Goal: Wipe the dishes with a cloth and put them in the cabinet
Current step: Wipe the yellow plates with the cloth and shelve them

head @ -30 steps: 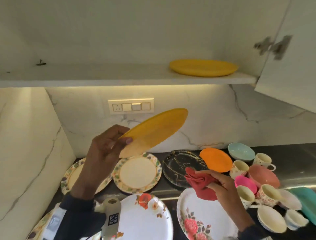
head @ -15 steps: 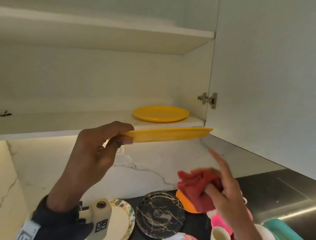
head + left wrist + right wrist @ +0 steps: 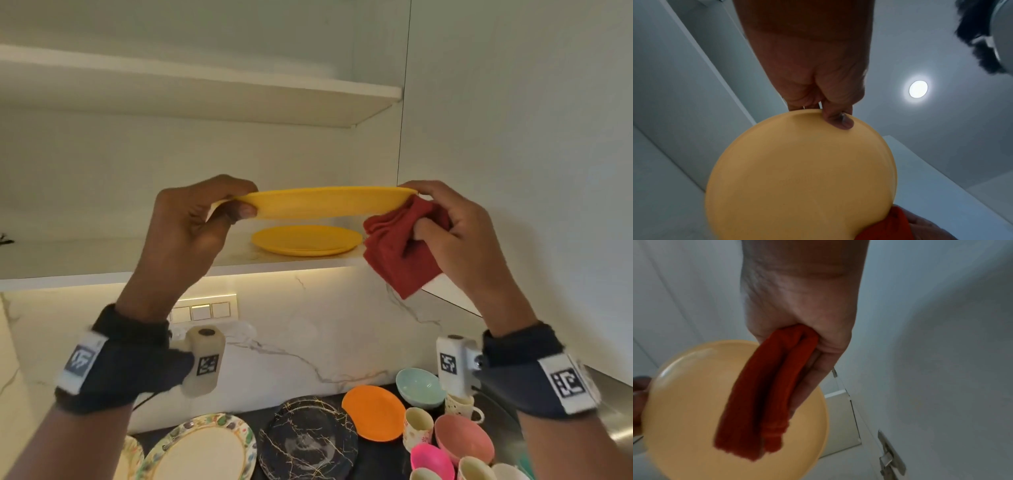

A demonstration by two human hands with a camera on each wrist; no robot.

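Right hand [image 3: 455, 233], clutching the red cloth [image 3: 400, 253], has joined the left hand [image 3: 191, 222] gripping the yellow plate [image 3: 322, 202] at centre frame, level above the shelved plate [image 3: 306, 240], ready for stacking.

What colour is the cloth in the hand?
Red. The cloth hangs from the right hand; the head view shows it best.

The yellow plate [image 3: 322, 202] looks like smooth, matt plastic; the red cloth [image 3: 399, 255] is soft, ribbed fabric.
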